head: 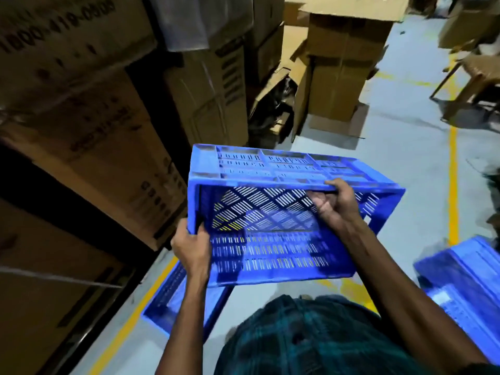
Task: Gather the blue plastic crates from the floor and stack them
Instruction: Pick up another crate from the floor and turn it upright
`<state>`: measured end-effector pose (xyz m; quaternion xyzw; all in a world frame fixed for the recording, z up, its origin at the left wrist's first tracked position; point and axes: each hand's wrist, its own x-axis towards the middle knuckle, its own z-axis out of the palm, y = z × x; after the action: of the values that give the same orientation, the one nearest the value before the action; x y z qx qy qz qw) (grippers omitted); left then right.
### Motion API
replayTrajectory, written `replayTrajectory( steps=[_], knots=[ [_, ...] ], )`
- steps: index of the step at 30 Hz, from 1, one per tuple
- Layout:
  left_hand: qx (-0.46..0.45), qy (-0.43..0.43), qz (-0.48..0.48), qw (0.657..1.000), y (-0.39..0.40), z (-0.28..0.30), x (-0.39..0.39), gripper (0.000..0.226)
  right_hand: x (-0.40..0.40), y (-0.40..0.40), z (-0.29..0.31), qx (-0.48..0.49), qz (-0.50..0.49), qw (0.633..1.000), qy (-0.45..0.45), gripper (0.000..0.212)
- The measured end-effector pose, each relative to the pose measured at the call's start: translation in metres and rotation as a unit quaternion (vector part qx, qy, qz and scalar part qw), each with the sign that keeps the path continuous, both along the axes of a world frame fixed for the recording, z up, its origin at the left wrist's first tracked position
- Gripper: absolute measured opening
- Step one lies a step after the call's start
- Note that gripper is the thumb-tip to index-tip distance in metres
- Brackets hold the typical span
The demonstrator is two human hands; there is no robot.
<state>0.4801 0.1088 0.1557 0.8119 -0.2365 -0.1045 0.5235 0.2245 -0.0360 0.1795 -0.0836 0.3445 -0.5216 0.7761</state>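
Blue plastic crate [270, 212] hangs in the air in front of you, tipped on its side so its open mouth faces you and its slotted base points away. Your left hand [192, 246] is clamped on the crate's near left corner: the fingers [201, 234] curl over the rim into the inside while the palm sits on the outer wall. Your right hand [335, 205] grips the upper long rim right of centre, with the thumb lying along the top edge and the fingers tucked under the rim into the crate's interior. Both hands are closed on the same crate, well apart from each other along its rim.

Below the held crate, a second blue crate [176, 299] rests on the grey floor [405, 147] beside a yellow line [130, 320], partly hidden by your left forearm. A third blue crate [465, 288] lies on the floor near your right elbow, blurred. Stacked cardboard boxes [89, 125] rise close on your left, more cartons [343, 63] stand farther ahead, and a wooden chair [473, 79] is at the far right.
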Motion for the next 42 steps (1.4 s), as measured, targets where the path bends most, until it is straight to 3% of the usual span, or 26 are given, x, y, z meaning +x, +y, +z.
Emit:
replayTrajectory(
  steps=[3, 6, 9, 12, 16, 21, 22, 24, 26, 29, 33, 38, 42],
  knots=[
    [0.018, -0.019, 0.015, 1.0, -0.021, 0.013, -0.037, 0.024, -0.033, -0.034, -0.008, -0.003, -0.006, 1.0, -0.029, 0.092],
    [0.044, -0.055, 0.027, 0.997, -0.035, 0.025, -0.075, 0.026, -0.056, -0.053, -0.011, -0.006, 0.006, 1.0, -0.021, 0.076],
    [0.072, -0.074, 0.056, 0.993, -0.041, 0.039, -0.107, 0.017, -0.07, -0.066, -0.023, 0.034, 0.021, 0.999, 0.004, 0.034],
    [0.084, -0.107, 0.072, 0.988, -0.042, 0.055, -0.123, 0.015, -0.077, -0.077, -0.045, 0.065, 0.053, 0.996, 0.037, 0.042],
    [0.106, -0.131, 0.104, 0.98, -0.045, 0.082, -0.121, 0.018, -0.072, -0.075, -0.07, 0.124, 0.099, 0.976, 0.146, 0.04],
    [0.104, -0.179, 0.13, 0.97, -0.048, 0.124, -0.103, 0.02, -0.06, -0.061, -0.101, 0.184, 0.124, 0.923, 0.315, 0.012],
    [0.102, -0.185, 0.134, 0.968, -0.047, 0.131, -0.098, 0.02, -0.058, -0.06, -0.107, 0.183, 0.138, 0.915, 0.332, 0.011],
    [0.091, -0.196, 0.139, 0.966, -0.046, 0.14, -0.088, 0.021, -0.05, -0.063, -0.119, 0.181, 0.175, 0.898, 0.361, 0.032],
    [0.079, -0.199, 0.145, 0.966, -0.046, 0.146, -0.078, 0.022, -0.037, -0.069, -0.125, 0.172, 0.203, 0.89, 0.37, 0.046],
    [0.072, -0.187, 0.16, 0.967, -0.043, 0.148, -0.061, 0.028, -0.009, -0.077, -0.129, 0.131, 0.248, 0.888, 0.365, 0.042],
    [0.05, -0.165, 0.183, 0.968, -0.036, 0.144, -0.04, 0.03, 0.026, -0.089, -0.142, 0.105, 0.275, 0.888, 0.354, 0.05],
    [0.044, -0.142, 0.22, 0.964, -0.022, 0.139, -0.021, 0.019, 0.055, -0.096, -0.148, 0.117, 0.236, 0.905, 0.334, 0.014],
    [0.069, -0.128, 0.285, 0.948, -0.019, 0.13, -0.003, 0.029, 0.076, -0.119, -0.15, 0.094, 0.258, 0.898, 0.344, 0.008]
  ],
)
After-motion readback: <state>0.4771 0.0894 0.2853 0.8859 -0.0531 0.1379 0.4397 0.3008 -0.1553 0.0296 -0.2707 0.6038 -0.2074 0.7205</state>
